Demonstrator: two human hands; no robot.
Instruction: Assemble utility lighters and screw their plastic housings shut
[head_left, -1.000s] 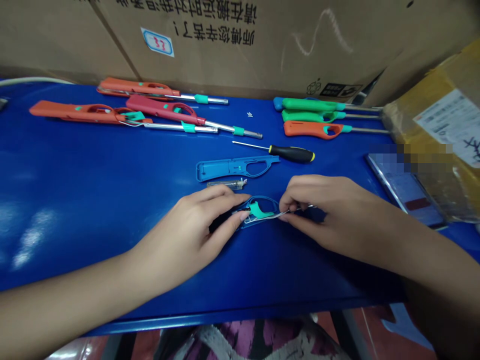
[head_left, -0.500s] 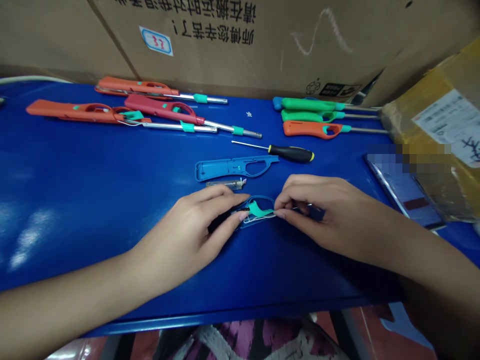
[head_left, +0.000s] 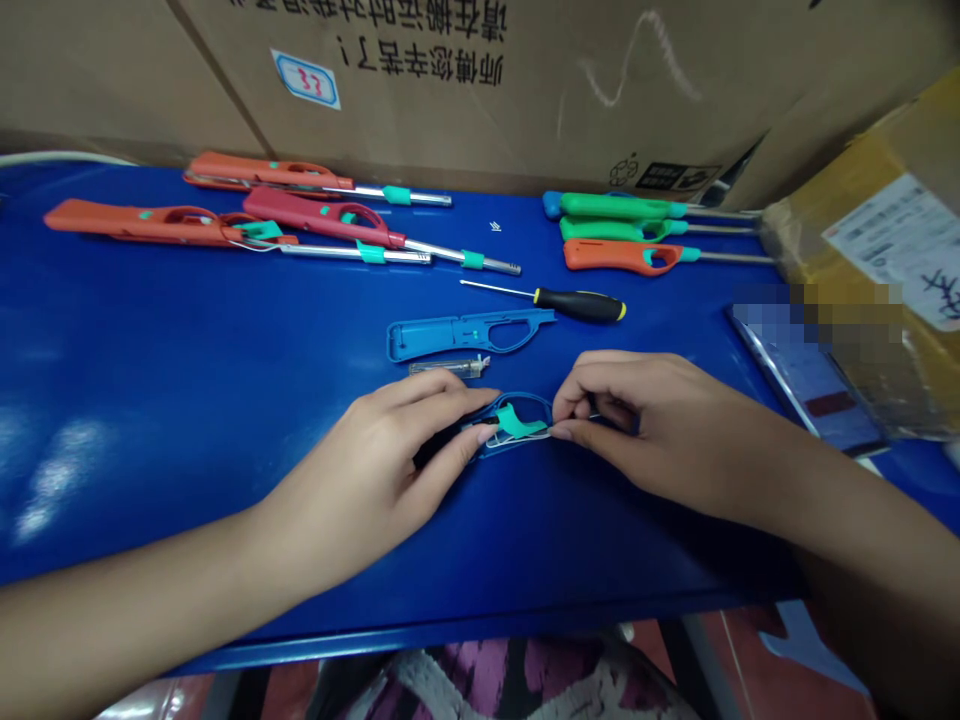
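Note:
A blue half shell of a long-nosed lighter (head_left: 527, 396) lies low over the table between my hands. In it sit a green trigger (head_left: 517, 424) and a thin white wire (head_left: 517, 440). My left hand (head_left: 397, 445) is closed on the shell's handle end, thumb and fingers pressing by a small black part. The handle is mostly hidden under that hand. My right hand (head_left: 630, 410) pinches the white wire at the shell's front end; a sliver of metal shows behind its fingers. Just beyond lie a clear fuel tank (head_left: 448, 368) and the other blue half shell (head_left: 435, 337).
A black-and-yellow screwdriver (head_left: 581, 303) lies beyond the shells, near several small screws (head_left: 495, 227). Orange and red lighters (head_left: 322, 215) are at back left, green and orange ones (head_left: 619, 255) at back right. A phone (head_left: 817, 385) rests beside a taped carton (head_left: 847, 230). A big cardboard box (head_left: 420, 130) stands behind.
The view has shifted very slightly. Less of the metal piece behind my right fingers shows now. Both hands keep their hold in nearly the same place.

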